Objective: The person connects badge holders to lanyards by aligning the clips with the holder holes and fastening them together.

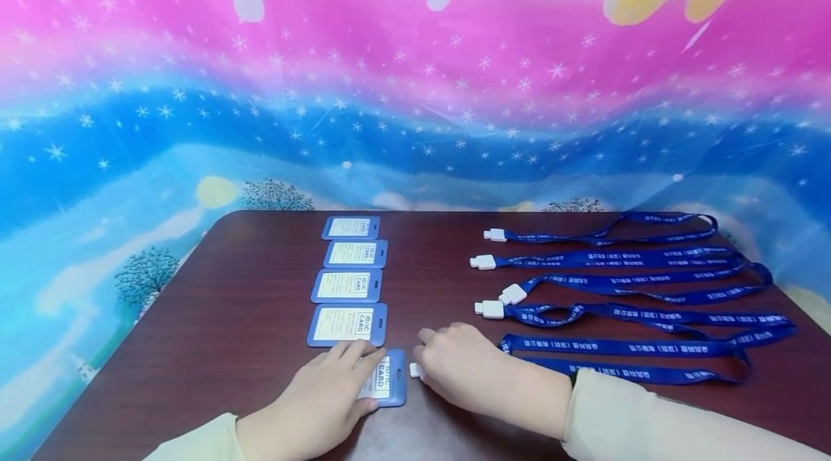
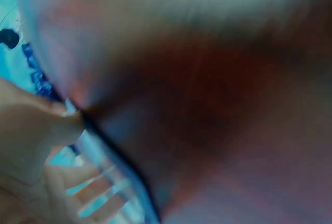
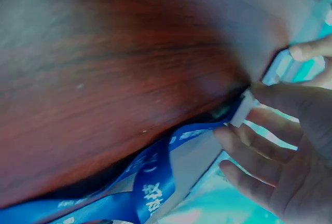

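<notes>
At the table's near side, my left hand (image 1: 327, 392) grips a blue ID card holder (image 1: 398, 383) by its edges, thumb along the near edge and fingers across the far one. Part of its white card is covered by those fingers. Just to the right, my right hand (image 1: 477, 374) pinches the white plastic clip (image 3: 243, 111) of a blue lanyard (image 1: 623, 367) between thumb and fingers. The clip's tip points at the holder's slotted end, a small gap apart in the head view. In the right wrist view the lanyard's printed strap (image 3: 153, 182) trails away twisted from the clip.
Several more blue card holders, the nearest one (image 1: 347, 325) just beyond my left hand, form a column going back. On the right, several blue lanyards (image 1: 656, 257) with white clips (image 1: 483, 262) lie across the brown table (image 1: 195, 345). A patterned cloth (image 1: 415, 86) hangs behind.
</notes>
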### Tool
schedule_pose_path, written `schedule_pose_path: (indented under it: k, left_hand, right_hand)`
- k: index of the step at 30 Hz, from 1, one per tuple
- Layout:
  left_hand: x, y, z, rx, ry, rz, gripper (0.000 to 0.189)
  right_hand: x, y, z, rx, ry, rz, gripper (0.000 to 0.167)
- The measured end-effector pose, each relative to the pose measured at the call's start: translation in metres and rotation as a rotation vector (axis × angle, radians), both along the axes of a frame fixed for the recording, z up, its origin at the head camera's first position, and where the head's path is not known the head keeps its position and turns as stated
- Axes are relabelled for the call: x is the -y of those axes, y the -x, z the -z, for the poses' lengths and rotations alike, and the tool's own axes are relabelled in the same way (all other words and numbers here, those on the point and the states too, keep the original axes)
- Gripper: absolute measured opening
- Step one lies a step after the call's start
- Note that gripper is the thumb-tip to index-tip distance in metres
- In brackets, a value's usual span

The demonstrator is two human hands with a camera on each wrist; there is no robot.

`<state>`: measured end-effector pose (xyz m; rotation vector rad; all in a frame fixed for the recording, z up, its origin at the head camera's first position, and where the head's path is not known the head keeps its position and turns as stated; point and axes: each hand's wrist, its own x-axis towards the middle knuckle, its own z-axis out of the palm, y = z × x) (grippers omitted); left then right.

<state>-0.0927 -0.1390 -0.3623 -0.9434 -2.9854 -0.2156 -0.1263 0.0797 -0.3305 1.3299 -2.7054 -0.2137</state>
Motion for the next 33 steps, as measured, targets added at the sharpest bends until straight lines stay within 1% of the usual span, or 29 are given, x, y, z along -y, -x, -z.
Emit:
schedule_pose_path:
  k: [4, 7, 9, 12, 17, 23, 26, 29, 33]
  left_hand:
    - [0.002, -0.004, 0.008, 0.023, -0.119, -0.046, 0.055]
    - [0.002, -0.007, 0.014, 0.028, -0.177, -0.068, 0.054]
    - [0.002, -0.009, 0.018, 0.012, -0.197, -0.079, 0.054]
    - [0.002, -0.011, 0.022, -0.024, -0.200, -0.098, 0.054]
    - [0.001, -0.011, 0.025, -0.058, -0.227, -0.123, 0.053]
    - [-0.002, -0.011, 0.024, -0.071, -0.255, -0.130, 0.053]
    - [-0.003, -0.010, 0.024, -0.073, -0.245, -0.138, 0.052]
    - [-0.003, -0.011, 0.025, -0.070, -0.241, -0.145, 0.053]
    - [-0.001, -0.009, 0.020, -0.020, -0.219, -0.128, 0.053]
  right_hand:
    - [0.002, -0.001, 0.002, -0.016, -0.025, -0.031, 0.018]
    - [0.003, -0.002, 0.004, 0.031, -0.027, -0.035, 0.018]
    - [0.004, -0.002, 0.006, 0.066, -0.018, -0.032, 0.018]
    - [0.003, -0.002, 0.009, 0.088, 0.020, -0.029, 0.015]
    - [0.004, -0.003, 0.015, 0.038, 0.073, -0.042, 0.011]
    - [0.007, -0.008, 0.018, -0.013, 0.097, -0.012, 0.010]
    - [0.009, -0.009, 0.019, -0.058, 0.097, -0.014, 0.009]
    - [0.010, -0.010, 0.021, -0.075, 0.100, -0.010, 0.009]
    - [0.008, -0.009, 0.021, -0.044, 0.098, -0.019, 0.008]
